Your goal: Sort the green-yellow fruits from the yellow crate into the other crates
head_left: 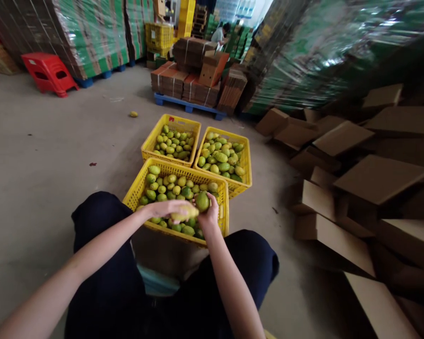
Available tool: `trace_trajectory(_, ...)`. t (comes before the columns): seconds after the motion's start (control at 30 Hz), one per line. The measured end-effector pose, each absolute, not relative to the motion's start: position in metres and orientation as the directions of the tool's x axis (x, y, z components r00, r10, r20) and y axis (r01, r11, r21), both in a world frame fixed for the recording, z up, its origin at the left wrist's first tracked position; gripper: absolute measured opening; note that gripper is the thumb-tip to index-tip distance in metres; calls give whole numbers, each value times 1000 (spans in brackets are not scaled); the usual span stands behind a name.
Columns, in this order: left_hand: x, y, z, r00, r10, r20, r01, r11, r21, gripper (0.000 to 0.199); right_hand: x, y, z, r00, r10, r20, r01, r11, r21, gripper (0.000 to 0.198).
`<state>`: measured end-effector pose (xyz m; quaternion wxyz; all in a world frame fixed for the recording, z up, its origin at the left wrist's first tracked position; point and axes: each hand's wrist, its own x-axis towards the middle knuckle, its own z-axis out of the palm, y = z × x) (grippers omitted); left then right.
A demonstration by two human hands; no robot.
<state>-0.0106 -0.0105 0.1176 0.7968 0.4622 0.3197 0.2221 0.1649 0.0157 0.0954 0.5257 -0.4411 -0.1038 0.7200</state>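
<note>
Head view | Your left hand (175, 207) clasps yellow fruit (186, 213); right hand (211, 215) cradles green fruit (202, 202) at its two o'clock | this close, knocking could bruise both

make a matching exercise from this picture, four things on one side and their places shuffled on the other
1. red stool
2. held green fruit
3. strapped cardboard
4. held yellow fruit

A. in the left hand
B. on a blue pallet
C. in the right hand
D. on the floor, near a wrapped stack

Right pairs: 1-D, 2-C, 3-B, 4-A
</note>
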Motion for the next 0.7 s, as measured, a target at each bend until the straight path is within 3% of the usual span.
trace_trajectory(0.1,-7,-35,110,837,244,-489,378,388,841,32,180,25,85,-41,838,-544,-638,-441,-631,27)
trace_trajectory(0.13,-7,-41,107,833,152,-532,457,354,816,29,182,27,83,-42,841,-539,-627,-442,-641,30)
trace_trajectory(0.2,-9,-42,104,814,80,-576,532,296,793,27,184,28,80,-63,846,-529,-614,-451,-648,33)
trace_trajectory(0.23,-12,-36,105,809,124,-574,524,288,801,26,183,28,80,-78,846,-528,-612,-459,-644,33)
trace_trajectory(0.3,-27,-13,112,753,418,-508,382,351,855,31,181,27,79,-97,839,-535,-610,-475,-635,31)
trace_trajectory(0.33,-37,2,117,608,662,-437,214,394,894,36,180,26,78,-100,832,-545,-612,-484,-626,30)
trace_trajectory(0.37,-48,17,122,342,867,-363,17,380,925,45,179,26,78,-105,825,-556,-614,-493,-616,29)
trace_trajectory(0.4,-60,31,125,172,930,-324,-50,337,940,49,178,26,78,-109,818,-565,-616,-501,-607,28)
trace_trajectory(0.47,-81,51,127,-228,939,-258,-86,244,966,49,177,25,78,-119,808,-577,-607,-519,-602,28)
trace_trajectory(0.53,-95,58,120,-427,868,-254,-27,269,963,42,177,24,78,-132,804,-579,-583,-536,-611,29)
trace_trajectory(0.6,-98,56,109,-442,848,-291,30,338,941,37,176,22,78,-147,804,-576,-550,-550,-628,30)
trace_trajectory(0.7,-87,48,95,-337,892,-300,152,366,918,30,172,20,77,-167,808,-565,-493,-565,-662,33)
